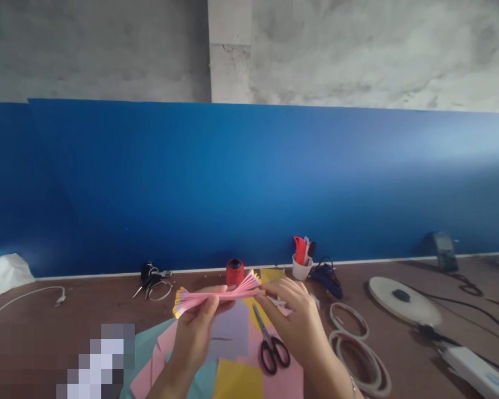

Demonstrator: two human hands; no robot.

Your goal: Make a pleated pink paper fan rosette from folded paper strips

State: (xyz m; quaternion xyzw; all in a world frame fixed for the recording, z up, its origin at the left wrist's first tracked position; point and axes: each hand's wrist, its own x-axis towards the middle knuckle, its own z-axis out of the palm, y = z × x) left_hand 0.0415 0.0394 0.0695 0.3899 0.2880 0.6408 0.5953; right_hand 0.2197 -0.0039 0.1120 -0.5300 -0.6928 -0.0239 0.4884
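A pink paper folded into narrow pleats, with yellow edges (216,295), is held up over the table between both hands. My left hand (197,327) pinches it from below near its left half, thumb on top. The fingers of my right hand (295,316) are closed on its right end, where the pleats fan out. Under the hands lie sheets of coloured paper (237,382) in pink, yellow, lilac and light blue. Black-handled scissors (271,343) rest on those sheets, just left of my right wrist.
A red thread spool (235,271), a white cup of pens (301,261), small scissors with keys (152,280), tape rings (357,346), a white round base with cables (403,299), a power strip (476,371), white cloth (4,274); blue board (249,183) stands behind.
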